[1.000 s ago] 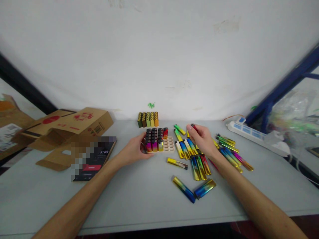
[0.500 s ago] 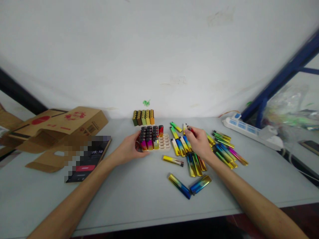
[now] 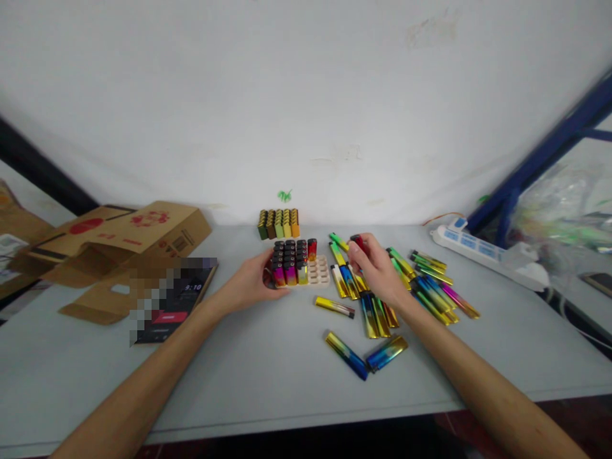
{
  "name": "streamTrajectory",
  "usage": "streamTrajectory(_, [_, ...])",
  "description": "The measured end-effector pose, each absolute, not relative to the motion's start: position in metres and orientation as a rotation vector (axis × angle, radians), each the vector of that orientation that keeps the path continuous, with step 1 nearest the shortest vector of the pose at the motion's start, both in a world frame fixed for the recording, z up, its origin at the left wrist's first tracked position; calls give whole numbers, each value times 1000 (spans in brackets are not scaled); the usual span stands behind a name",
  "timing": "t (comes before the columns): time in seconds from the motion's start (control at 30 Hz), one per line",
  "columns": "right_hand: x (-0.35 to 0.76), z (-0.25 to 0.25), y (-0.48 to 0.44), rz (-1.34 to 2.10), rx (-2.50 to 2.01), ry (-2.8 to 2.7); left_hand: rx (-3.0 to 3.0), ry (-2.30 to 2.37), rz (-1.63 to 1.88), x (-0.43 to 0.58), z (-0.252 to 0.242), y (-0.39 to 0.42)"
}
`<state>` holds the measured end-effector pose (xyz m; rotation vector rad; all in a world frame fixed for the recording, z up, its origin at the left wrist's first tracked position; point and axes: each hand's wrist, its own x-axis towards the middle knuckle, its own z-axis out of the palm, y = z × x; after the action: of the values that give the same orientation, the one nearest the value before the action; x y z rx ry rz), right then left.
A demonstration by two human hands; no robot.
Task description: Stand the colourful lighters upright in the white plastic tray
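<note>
Room free along grey counter (image 3: 268, 376) front edge. L hand (image 3: 248, 284) grip clamps beige slotted plastic tray (image 3: 321, 273); R hand (image 3: 377, 271) grip pinches red lighter (image 3: 356, 241), w/ loose shiny lighters (image 3: 377, 317) crowding beneath.

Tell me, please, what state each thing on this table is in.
tray, partly filled, right-hand slots empty, gripped by left hand.
red lighter, pinched in right hand, off the table.
loose lighters, lying flat, scattered.
lighters by the wall, upright in a row.
cardboard box, flaps open.
phone, screen lit.
</note>
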<state>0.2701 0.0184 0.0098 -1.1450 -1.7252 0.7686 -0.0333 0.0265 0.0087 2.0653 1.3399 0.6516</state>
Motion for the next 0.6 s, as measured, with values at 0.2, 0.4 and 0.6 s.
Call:
streamTrajectory(0.2, [263,10,25,723,-982,-1839,2078,1321,663,-34,8,28])
streamTrajectory(0.4, [252,14,37,790,-956,-1834,2073,1279,688,-33,7,28])
streamTrajectory(0.6, [243,13,53,789,-966,-1834,2065,1278,680,-34,5,28])
